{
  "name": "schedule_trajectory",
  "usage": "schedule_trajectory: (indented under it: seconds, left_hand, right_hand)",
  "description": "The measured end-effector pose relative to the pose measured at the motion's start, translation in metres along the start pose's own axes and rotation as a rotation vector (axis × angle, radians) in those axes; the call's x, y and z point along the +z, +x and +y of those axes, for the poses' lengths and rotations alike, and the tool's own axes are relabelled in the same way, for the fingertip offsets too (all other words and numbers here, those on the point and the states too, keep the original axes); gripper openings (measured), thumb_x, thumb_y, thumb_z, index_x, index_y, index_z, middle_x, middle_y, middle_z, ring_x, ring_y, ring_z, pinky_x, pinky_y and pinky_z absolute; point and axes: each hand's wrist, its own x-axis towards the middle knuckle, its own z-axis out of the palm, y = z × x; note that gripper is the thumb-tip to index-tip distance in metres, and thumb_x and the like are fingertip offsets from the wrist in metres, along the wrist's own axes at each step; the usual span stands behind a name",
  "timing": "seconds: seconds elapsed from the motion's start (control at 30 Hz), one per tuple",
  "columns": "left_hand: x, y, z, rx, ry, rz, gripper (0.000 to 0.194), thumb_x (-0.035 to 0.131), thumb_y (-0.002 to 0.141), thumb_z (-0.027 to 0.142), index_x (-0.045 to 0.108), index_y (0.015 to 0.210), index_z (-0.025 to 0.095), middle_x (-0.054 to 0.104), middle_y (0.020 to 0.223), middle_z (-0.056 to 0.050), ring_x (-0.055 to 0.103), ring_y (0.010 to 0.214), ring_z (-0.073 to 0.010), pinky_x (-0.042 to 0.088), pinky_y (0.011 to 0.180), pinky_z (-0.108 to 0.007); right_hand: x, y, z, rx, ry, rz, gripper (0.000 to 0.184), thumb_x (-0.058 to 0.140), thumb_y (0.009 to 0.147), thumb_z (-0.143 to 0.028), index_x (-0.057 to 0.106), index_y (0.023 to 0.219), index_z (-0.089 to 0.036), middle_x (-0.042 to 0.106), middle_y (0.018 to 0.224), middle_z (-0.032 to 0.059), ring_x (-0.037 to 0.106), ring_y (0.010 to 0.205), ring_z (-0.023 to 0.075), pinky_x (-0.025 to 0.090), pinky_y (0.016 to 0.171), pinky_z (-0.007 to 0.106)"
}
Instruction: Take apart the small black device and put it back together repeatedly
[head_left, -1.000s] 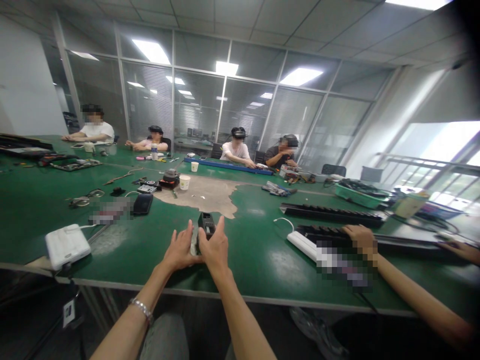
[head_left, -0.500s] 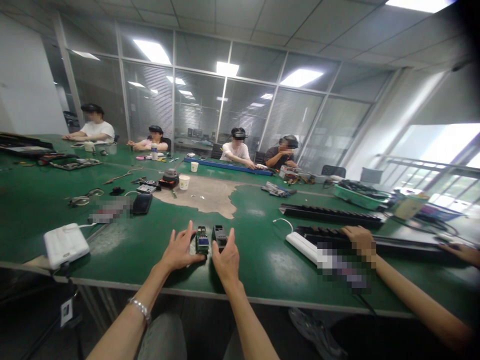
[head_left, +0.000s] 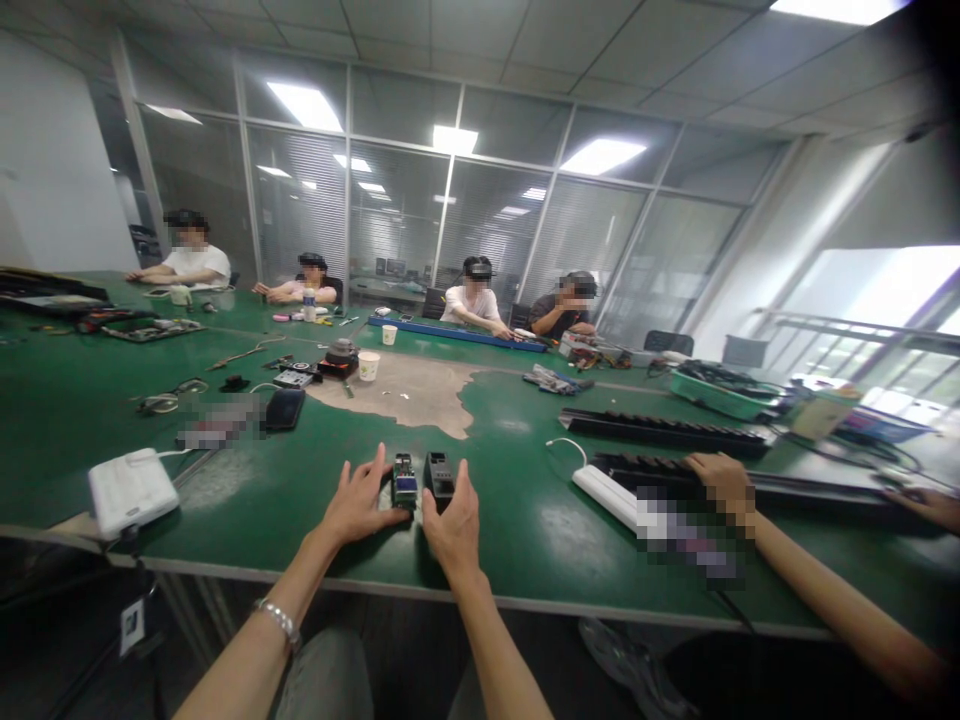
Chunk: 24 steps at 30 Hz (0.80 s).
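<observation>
The left hand (head_left: 360, 502) gripped the circuit board (head_left: 405, 484) and the right hand (head_left: 456, 522) the black casing (head_left: 438, 468), a narrow gap between, near the surface's (head_left: 517, 555) front edge; open room lay rightward, up to the white bar (head_left: 609, 490).

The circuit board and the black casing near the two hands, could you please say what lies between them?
In the head view, a narrow strip of green tabletop shows between the circuit board and the black casing; they do not touch.
</observation>
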Motion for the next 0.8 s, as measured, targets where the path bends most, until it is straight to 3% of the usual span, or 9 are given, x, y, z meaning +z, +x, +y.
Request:
schedule_trajectory:
  seconds: [0.37, 0.6, 0.8]
  left_hand:
    - [-0.002, 0.001, 0.001, -0.006, 0.006, -0.017, 0.117, 0.057, 0.077, 0.065, -0.023, 0.146, 0.016, 0.044, 0.145, -0.012, 0.027, 0.139, -0.0303, 0.001, 0.113, -0.055]
    - [0.001, 0.001, -0.001, 0.005, -0.010, 0.021, 0.116, 0.059, 0.077, 0.064, -0.022, 0.147, 0.018, 0.044, 0.145, -0.011, 0.028, 0.138, -0.0297, 0.002, 0.113, -0.055]
    - [0.000, 0.001, 0.000, -0.001, -0.011, 0.019, 0.112, 0.058, 0.079, 0.053, -0.025, 0.145, 0.016, 0.045, 0.143, -0.012, 0.030, 0.137, -0.0282, 0.004, 0.114, -0.055]
  right_hand:
    - [-0.004, -0.001, -0.003, 0.033, 0.050, -0.049, 0.068, 0.048, 0.088, -0.037, 0.030, 0.144, -0.002, 0.049, 0.135, 0.0242, 0.049, 0.123, 0.0287, 0.041, 0.099, 0.042]
    - [-0.016, 0.019, -0.037, 0.060, 0.190, 0.002, 0.069, 0.049, 0.090, -0.036, 0.025, 0.147, -0.007, 0.053, 0.133, 0.0186, 0.053, 0.120, 0.0246, 0.041, 0.099, 0.038]
    - [-0.005, 0.025, -0.059, 0.049, 0.149, -0.100, 0.071, 0.054, 0.085, -0.034, 0.030, 0.144, -0.002, 0.057, 0.126, 0.0216, 0.057, 0.115, 0.0268, 0.044, 0.097, 0.037]
